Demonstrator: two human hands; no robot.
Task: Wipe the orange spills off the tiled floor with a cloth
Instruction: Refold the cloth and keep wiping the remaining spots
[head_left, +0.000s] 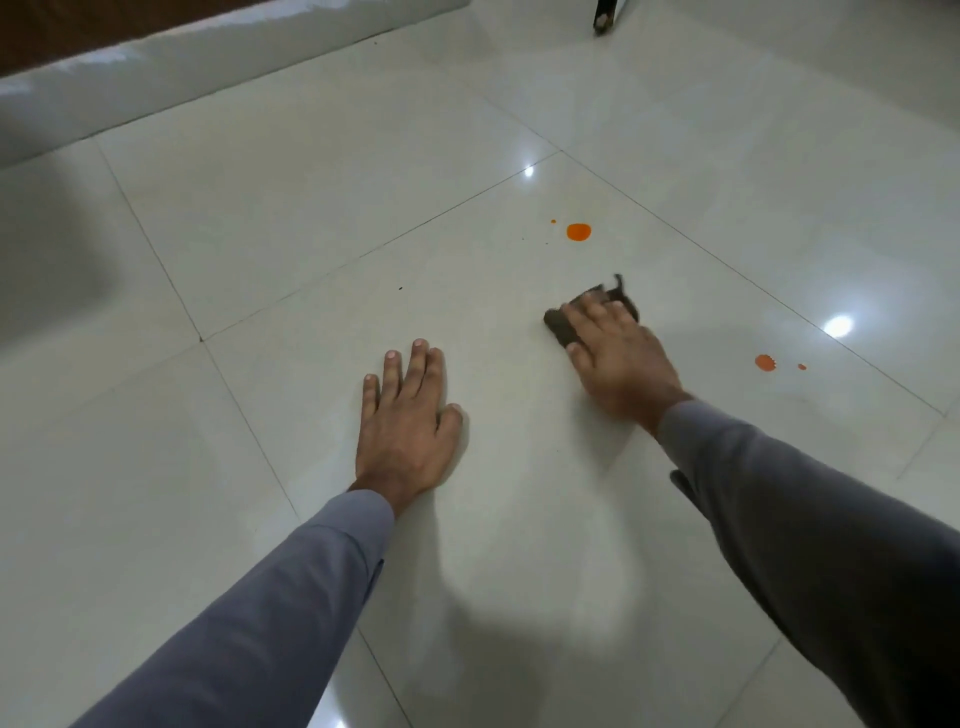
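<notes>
Cloth (566, 325), dark, crumpled, on floor (291, 208) right of centre, pressed flat under right hand (621, 358), fingers spread over it, blurred. Large orange spill (578, 232) at 12 o'clock from cloth, near, untouched. Smaller spill (764, 362) at 3 o'clock, well apart. Left hand (408, 421) at 8 o'clock, palm down, fingers straight on tile.

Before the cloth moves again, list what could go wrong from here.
1. The right hand presses the dark cloth short of the larger orange spill; a sweep through it may smear it rather than lift it.
2. The small orange spill lies off to the right of that hand and could be missed.
3. The left hand rests flat on the glossy tiled floor; it might slip.
</notes>
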